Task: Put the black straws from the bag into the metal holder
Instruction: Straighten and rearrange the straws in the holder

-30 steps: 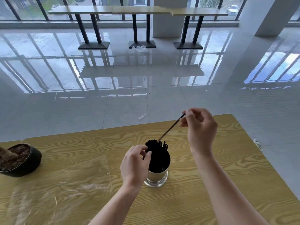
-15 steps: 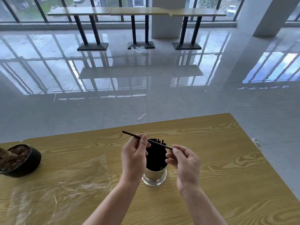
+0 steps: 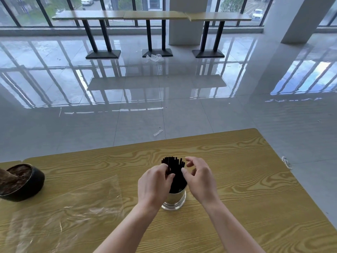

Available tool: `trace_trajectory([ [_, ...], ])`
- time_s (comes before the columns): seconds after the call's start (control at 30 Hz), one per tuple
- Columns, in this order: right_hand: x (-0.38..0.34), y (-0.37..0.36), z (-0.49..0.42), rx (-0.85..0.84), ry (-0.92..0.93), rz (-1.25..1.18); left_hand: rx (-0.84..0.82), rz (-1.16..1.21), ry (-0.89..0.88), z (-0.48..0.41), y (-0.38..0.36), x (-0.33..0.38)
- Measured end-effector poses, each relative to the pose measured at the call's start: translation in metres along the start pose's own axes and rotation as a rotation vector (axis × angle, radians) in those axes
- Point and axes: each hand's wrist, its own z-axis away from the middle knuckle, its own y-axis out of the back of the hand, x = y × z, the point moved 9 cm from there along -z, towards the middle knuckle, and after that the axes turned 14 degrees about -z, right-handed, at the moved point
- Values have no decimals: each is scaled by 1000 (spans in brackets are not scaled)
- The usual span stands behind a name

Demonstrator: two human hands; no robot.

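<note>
While both hands crowd the metal holder (image 3: 174,199) near the table's (image 3: 237,179) middle, the left hand (image 3: 154,185) has thumb and fingers closed against the black straws (image 3: 174,168), pinching the bundle's left side just below the tips. At three o'clock of the bundle, the right hand (image 3: 199,177) hovers with fingers loosely curled and parted; its thumb tip touches the straws' right edge and grips nothing. Straws stand upright in the holder, long axis near vertical, tips fanned toward twelve o'clock. At nine o'clock the clear plastic bag (image 3: 73,207) lies flat, and beyond it sits a dark round pot (image 3: 21,181).
</note>
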Motion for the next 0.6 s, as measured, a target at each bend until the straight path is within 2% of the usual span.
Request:
trace_trajectory([
  [0.23,-27,-6,-5,4,268,162,26,19,38,0,-7,-3],
  [0.37,-35,-16,-3,-29,384,271,64,103,139,5,-6,-22],
  [0.47,-39,-23,-1,-68,416,293,64,172,209,8,-10,-35],
  [0.6,-44,-18,-8,-48,394,222,-17,199,199,2,-18,-36],
])
